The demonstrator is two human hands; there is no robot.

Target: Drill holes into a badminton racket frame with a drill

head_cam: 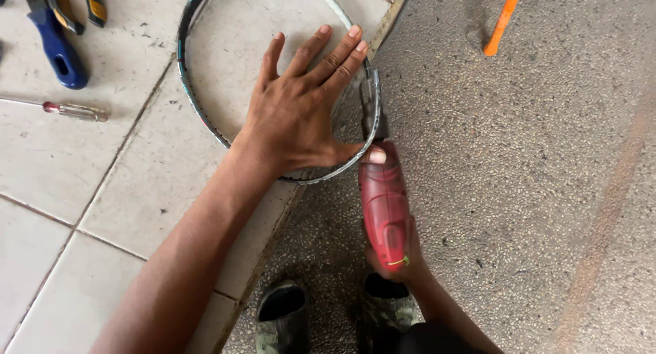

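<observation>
A thin metal hoop (188, 87) lies flat on the floor, half on white tiles and half on grey speckled concrete. My left hand (301, 108) presses down flat over its right side, fingers spread, thumb touching the rim. My right hand (396, 255) grips the rear of a red hand-held power tool (384, 203). The tool's dark metal front end (372, 108) rests against the hoop's right edge, just beside my left thumb.
Blue-handled pliers (55, 46) and yellow-handled pliers (89, 5) lie at the top left, with a clear-handled screwdriver (75, 110) below them. An orange stick (502, 19) lies on the concrete at the top. My two shoes (328, 316) stand at the bottom edge.
</observation>
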